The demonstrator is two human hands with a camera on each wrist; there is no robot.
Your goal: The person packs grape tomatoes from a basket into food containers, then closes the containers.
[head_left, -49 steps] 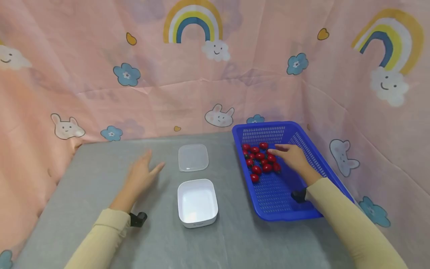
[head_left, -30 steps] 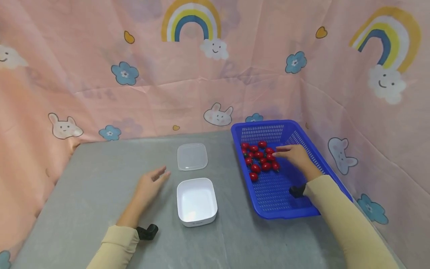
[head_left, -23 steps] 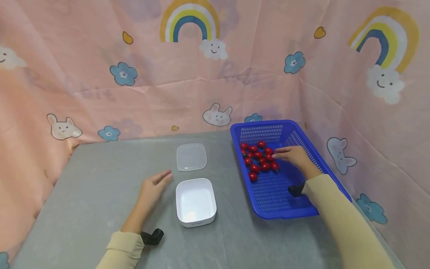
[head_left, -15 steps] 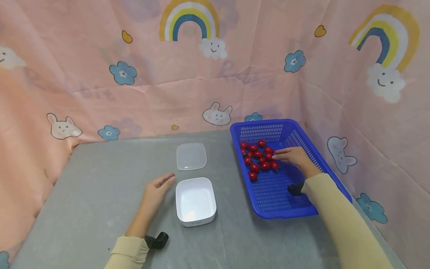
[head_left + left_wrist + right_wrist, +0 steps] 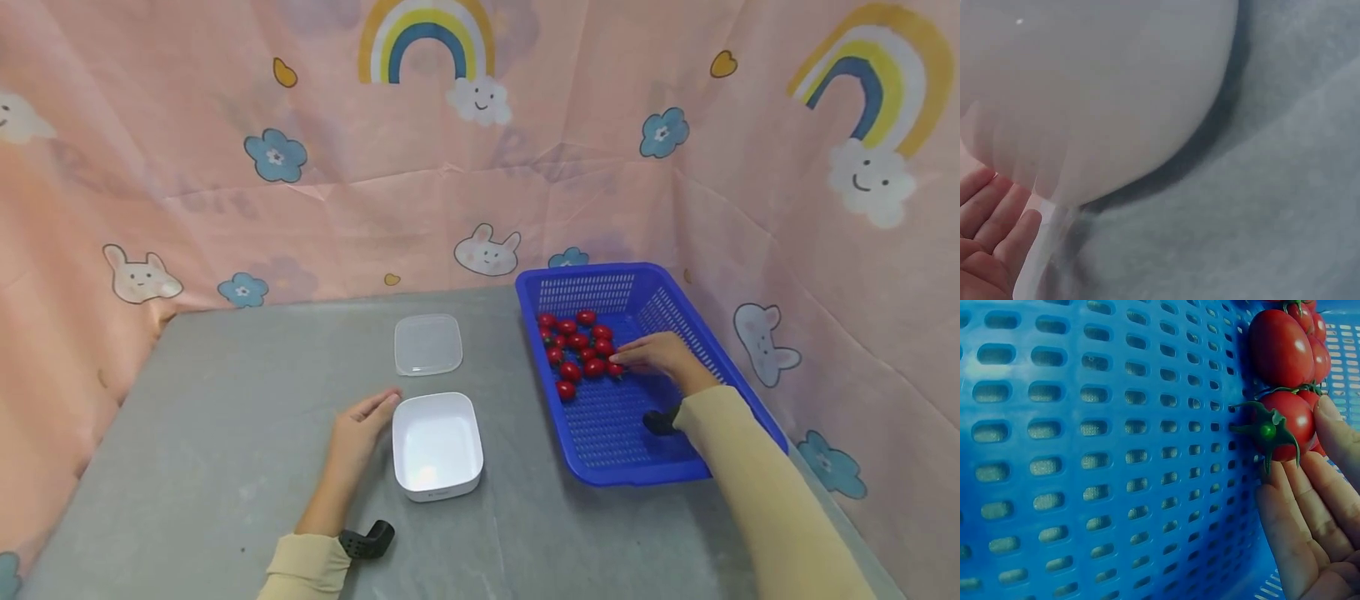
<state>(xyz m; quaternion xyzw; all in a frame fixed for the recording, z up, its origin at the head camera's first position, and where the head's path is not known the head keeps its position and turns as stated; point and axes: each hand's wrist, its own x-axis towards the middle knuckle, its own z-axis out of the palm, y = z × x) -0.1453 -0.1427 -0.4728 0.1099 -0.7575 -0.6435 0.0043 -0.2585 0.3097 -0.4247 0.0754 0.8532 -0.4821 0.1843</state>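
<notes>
In the head view, a white square box stands on the grey table, with its inside bare. My left hand is at its left far corner, fingertips right at the wall. The left wrist view shows loosely extended fingers beside the box's glossy side. My right hand reaches into a blue perforated basket. In the right wrist view, thumb and fingers sit on either side of a red cherry tomato with a green stem, pinching it. More tomatoes lie behind.
A translucent square lid lies flat beyond the box. Several cherry tomatoes cluster along the basket's left side. Behind the table, a pink patterned curtain hangs and continues along the right side.
My left hand has come in from the left and settled against the box's corner. My right hand has shifted slightly nearer, onto a tomato at the cluster's right edge.
</notes>
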